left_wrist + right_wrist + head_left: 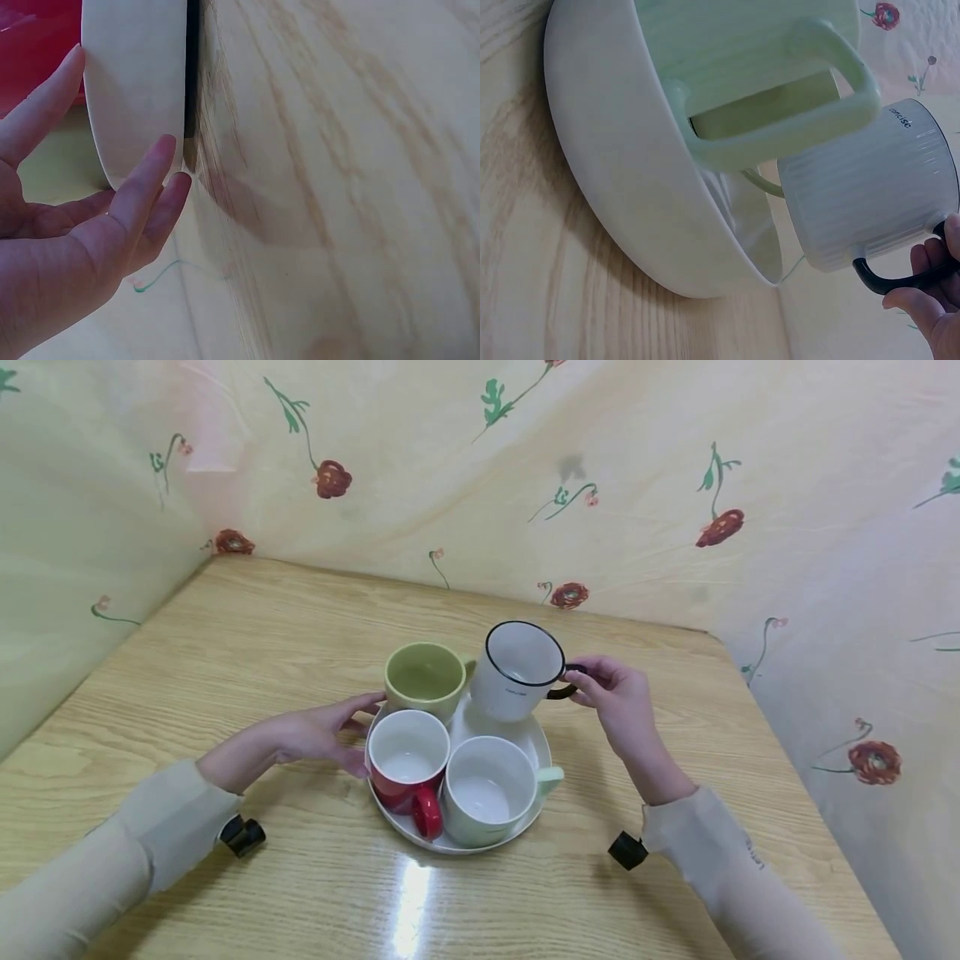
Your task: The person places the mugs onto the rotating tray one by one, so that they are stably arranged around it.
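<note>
My right hand (621, 697) pinches the black handle of a white mug (502, 689) with a black rim. In the right wrist view this ribbed mug (870, 187) is tilted and up at the far rim of a white bowl (607, 150). My left hand (322, 732) is at the bowl's left side; its fingers (142, 180) are loosely extended against the outer wall in the left wrist view. Inside the bowl stand an olive-green mug (425, 681), a red mug (397, 789) with white interior and a pale green mug (480, 818).
The bowl stands on a light wooden table (300, 877). A pale cloth (450, 460) with printed red flowers hangs behind the table and along both sides. Small black devices (628, 851) sit at both wrists.
</note>
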Tool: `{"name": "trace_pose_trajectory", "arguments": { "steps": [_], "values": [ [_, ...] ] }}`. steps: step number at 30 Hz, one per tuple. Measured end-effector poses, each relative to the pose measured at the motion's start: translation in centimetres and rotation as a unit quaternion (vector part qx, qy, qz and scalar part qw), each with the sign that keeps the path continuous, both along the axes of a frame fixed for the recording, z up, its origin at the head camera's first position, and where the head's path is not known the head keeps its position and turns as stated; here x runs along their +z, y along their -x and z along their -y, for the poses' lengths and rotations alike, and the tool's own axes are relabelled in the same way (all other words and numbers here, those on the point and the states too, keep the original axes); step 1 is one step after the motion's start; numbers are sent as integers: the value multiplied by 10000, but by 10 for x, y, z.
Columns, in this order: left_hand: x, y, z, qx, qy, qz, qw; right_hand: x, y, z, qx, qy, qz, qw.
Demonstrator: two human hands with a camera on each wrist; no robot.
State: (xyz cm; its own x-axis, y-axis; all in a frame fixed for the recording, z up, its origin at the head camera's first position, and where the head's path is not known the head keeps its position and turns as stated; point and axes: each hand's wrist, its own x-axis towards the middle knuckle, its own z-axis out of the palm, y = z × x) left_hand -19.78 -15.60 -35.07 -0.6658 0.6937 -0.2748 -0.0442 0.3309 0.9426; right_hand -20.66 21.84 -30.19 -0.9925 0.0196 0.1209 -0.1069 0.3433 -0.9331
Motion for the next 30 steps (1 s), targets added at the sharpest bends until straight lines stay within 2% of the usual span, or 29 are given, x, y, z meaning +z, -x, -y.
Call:
{"name": "trace_pose_trajectory", "arguments": {
  "steps": [8, 18, 30],
  "values": [
    [0, 1, 1, 151, 140, 101, 9997, -5, -4, 5, 138, -2, 68, 9999],
    [2, -1, -1, 19, -30, 175, 9998, -15, -8, 10, 265, 19, 159, 9995],
    [2, -3, -2, 34, -125, 280, 9995, -28, -9, 10, 251, -5, 254, 9994]
  ]
}}
